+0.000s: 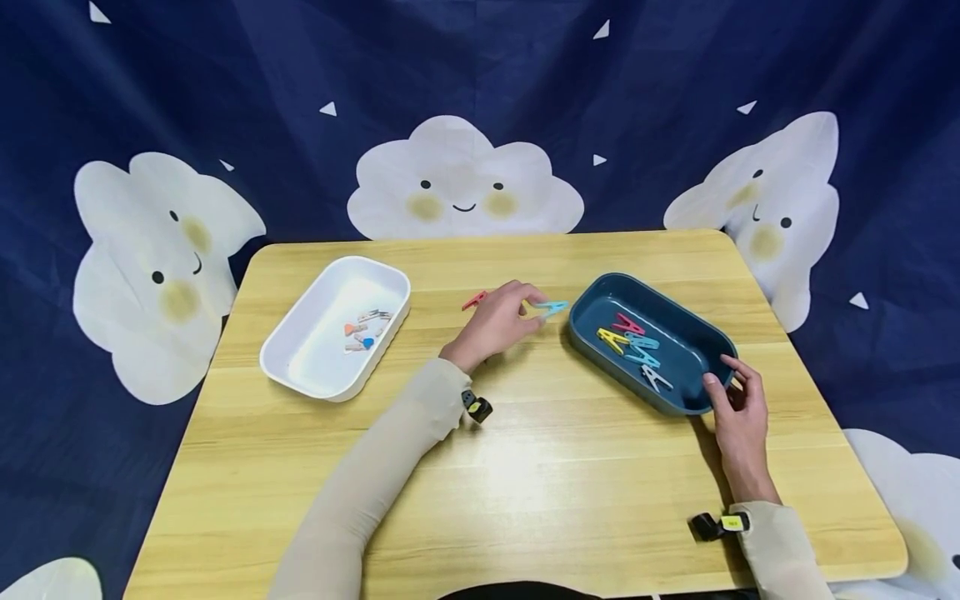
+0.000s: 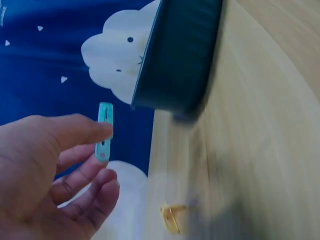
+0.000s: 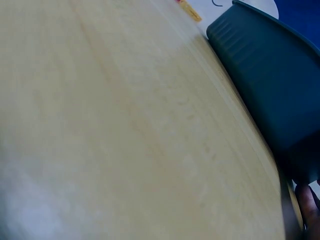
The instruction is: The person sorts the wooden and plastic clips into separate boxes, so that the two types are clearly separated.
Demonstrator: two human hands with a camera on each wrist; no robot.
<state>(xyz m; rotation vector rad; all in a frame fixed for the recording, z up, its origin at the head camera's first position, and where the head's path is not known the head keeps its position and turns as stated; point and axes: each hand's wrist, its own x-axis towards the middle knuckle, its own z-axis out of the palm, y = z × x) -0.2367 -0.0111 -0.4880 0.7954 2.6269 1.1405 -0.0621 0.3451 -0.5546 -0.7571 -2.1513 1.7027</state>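
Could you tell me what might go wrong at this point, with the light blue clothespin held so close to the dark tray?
The left hand only pinches the light blue clothespin at its fingertips, so it could slip and land on the table short of the dark blue tray. The right hand grips just the tray's near rim; a nudge might shift or tip the tray and scatter the clothespins inside.

Head overview; close wrist views
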